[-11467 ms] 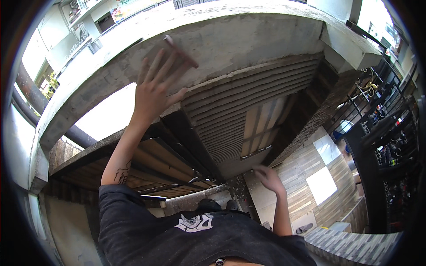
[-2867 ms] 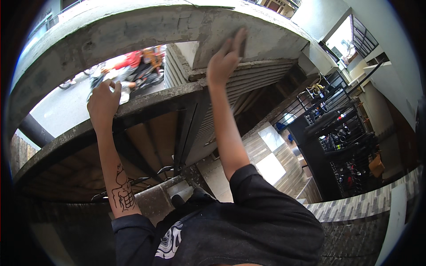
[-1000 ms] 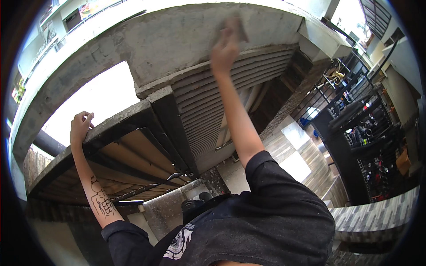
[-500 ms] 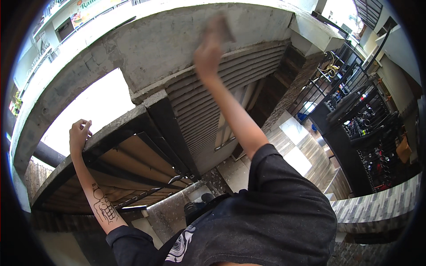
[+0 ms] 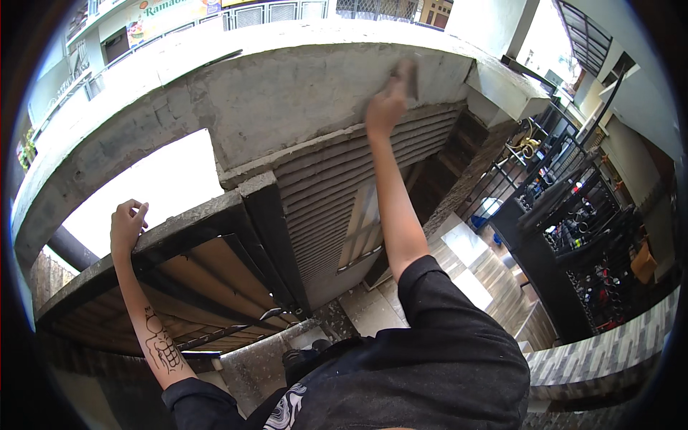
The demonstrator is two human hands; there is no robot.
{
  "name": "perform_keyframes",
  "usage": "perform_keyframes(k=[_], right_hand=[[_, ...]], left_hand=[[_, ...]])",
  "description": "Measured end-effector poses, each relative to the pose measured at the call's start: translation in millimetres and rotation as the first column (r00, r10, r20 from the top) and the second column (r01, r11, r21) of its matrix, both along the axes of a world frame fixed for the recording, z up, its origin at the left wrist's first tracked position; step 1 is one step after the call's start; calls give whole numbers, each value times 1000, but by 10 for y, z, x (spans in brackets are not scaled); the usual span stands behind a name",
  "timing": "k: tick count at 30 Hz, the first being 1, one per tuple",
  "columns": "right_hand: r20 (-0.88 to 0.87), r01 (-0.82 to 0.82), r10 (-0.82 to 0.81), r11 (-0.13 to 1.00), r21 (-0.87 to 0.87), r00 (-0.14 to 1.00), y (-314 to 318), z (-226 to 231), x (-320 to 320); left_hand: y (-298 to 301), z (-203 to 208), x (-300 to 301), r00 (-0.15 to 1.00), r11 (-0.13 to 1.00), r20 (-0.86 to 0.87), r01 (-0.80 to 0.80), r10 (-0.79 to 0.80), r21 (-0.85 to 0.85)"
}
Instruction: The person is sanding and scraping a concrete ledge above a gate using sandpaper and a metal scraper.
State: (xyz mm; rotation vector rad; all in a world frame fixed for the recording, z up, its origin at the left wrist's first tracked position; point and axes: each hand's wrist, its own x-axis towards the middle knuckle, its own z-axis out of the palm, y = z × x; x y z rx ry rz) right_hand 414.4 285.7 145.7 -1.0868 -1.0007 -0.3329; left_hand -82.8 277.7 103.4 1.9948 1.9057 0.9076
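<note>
My right hand (image 5: 387, 109) is raised at arm's length, closed around a small flat brownish piece (image 5: 412, 80) smeared by motion; its exact kind cannot be made out. Hand and piece are against the upper face of a grey, patchy concrete beam (image 5: 308, 82), near its right half. My left hand (image 5: 127, 226) lies at the concrete-topped edge of a black metal gate (image 5: 193, 223), wrist against the edge. Its fingers are loosely bent and apart, with no object seen in them.
Below the beam is a ribbed grey shutter-like panel (image 5: 344, 168). A stone-clad pillar (image 5: 469, 172) stands right of it. Farther right, a black rack (image 5: 545, 265) holds many small items above a tiled floor (image 5: 466, 247). A curved patterned ledge (image 5: 609, 326) lies at lower right.
My right hand has moved right along the beam with the brownish piece. The view has tilted slightly upward, showing more above the beam. My left hand stays at the gate's edge.
</note>
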Motion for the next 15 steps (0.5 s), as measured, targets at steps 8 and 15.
perform_keyframes(k=[8,15], right_hand=[[662,91,-241,963,252,710,99,-191,-167],[306,130,-223,946,297,926,162,-221,-533]], left_hand=[[-51,34,10,1000,1000,-21,-20,20,-7],[-39,17,29,998,998,-23,-57,57,-2]])
